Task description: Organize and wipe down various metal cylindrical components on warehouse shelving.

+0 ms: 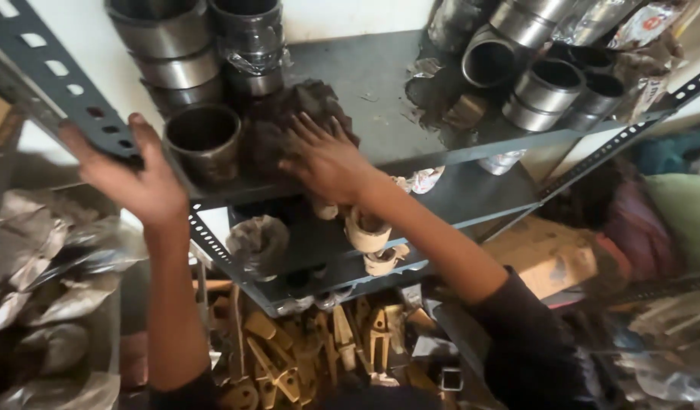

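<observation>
My left hand [133, 178] grips the slotted grey upright [53, 83] of a metal shelf rack at its front left corner. My right hand [327, 159] lies flat, fingers spread, on a dark brown toothed gear-like part [289, 114] that sits on the top shelf [380, 83]. A steel bushing [204, 140] stands just left of that part, between my two hands. More steel bushings [183, 45] are stacked behind it.
Several steel sleeves [540, 76] and plastic-wrapped parts lie at the shelf's right end. The lower shelf [471, 193] holds small tan cup-shaped pieces [365, 231]. Yellow metal teeth [312, 349] are piled on the floor below. Plastic bags [46, 266] sit at the left.
</observation>
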